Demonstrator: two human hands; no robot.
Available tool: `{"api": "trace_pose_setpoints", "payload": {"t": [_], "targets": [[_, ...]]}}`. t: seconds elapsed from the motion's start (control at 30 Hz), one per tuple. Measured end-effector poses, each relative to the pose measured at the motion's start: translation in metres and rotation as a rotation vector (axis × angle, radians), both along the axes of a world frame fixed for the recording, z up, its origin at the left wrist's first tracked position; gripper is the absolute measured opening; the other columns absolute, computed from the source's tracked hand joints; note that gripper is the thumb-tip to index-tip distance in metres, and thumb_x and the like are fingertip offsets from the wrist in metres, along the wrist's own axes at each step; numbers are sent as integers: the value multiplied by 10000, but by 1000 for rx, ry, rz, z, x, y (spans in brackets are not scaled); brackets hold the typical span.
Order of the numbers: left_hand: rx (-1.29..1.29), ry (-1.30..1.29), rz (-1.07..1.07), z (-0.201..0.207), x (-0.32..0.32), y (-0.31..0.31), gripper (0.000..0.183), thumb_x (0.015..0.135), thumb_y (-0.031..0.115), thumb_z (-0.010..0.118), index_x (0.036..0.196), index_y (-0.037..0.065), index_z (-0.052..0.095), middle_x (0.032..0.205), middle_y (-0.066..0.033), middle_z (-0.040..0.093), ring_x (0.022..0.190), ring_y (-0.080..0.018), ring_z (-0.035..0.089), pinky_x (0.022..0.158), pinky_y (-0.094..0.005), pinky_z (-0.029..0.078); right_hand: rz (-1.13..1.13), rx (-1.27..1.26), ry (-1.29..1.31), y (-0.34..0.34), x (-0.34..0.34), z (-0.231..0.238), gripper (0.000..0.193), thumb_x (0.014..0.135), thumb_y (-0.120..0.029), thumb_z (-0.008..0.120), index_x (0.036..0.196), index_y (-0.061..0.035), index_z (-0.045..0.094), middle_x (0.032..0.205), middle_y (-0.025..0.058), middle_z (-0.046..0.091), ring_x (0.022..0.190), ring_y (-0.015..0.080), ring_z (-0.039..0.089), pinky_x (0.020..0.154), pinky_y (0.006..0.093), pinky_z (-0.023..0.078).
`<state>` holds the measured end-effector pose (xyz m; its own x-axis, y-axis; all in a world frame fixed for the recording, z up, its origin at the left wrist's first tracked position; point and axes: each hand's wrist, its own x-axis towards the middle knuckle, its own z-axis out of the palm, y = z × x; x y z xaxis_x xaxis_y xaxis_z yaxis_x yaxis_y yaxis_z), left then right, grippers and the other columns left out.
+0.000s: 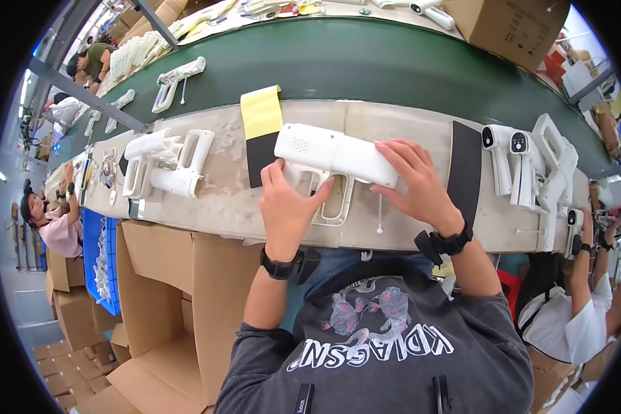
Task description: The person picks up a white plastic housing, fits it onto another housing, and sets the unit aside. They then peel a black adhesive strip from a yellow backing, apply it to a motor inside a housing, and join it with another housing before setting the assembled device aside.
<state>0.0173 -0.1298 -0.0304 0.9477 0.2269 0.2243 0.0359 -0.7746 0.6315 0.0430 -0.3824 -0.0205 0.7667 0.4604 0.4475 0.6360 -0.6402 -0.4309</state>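
Observation:
Just above the workbench, I hold a white gun-shaped plastic housing [334,152] by both ends. It has a cluster of small holes near its left end and a looped handle below. My left hand [286,207] pinches it at the trigger area, thumb by the handle and fingers on the lower edge. The right hand [417,179] wraps the other end, fingers over the top and thumb underneath. A thin white wire [379,214] with a small tip hangs under that end. The inside of the housing is hidden from me.
Similar white housings [169,162] lie to the left, and more white units [524,162] stand at the right. A yellow-and-black mat [261,131] and a dark strip [464,172] flank my hands. Beyond runs a green conveyor belt [366,62]. An open cardboard box [159,259] stands below left; co-workers sit both sides.

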Motion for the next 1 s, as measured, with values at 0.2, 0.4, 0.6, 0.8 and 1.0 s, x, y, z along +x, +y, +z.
{"api": "trace_pose_setpoints", "payload": {"t": [0.2,0.4,0.6,0.8,1.0], "targets": [[-368,82,-181,-3,8,15,550,863,381,800,1195,-13,606,1189,-162,606,954,-251,653,770,-361,543,-66,95,158,-36,23,-14,712,758,-98,827,1410,-66,544,1359,135,587,1276,348,519,1097,429,409],[-449,-99,-456,-17,58,34,561,925,286,748,1401,57,560,1431,-122,568,1267,-231,572,1003,-385,490,42,190,263,-49,40,-33,671,763,-123,826,1379,-65,565,1326,146,613,1253,344,533,1101,437,406],[-340,76,-690,-33,83,40,575,917,222,744,1441,106,539,1470,-116,536,1380,-281,484,1125,-404,402,31,162,313,-51,42,-45,664,766,-139,830,1375,-67,575,1342,134,623,1288,346,523,1119,444,391],[-270,101,-699,-49,86,38,562,916,208,740,1429,93,543,1446,-127,547,1371,-300,483,1146,-397,380,12,120,353,-52,44,-58,699,769,-131,825,1415,-83,564,1401,122,602,1383,340,465,1169,452,349],[-297,117,-698,-45,86,36,543,924,195,729,1422,84,541,1438,-138,546,1351,-310,499,1144,-393,381,9,116,390,-53,43,-58,713,768,-135,828,1426,-90,559,1405,113,598,1387,330,462,1180,455,337]]}}
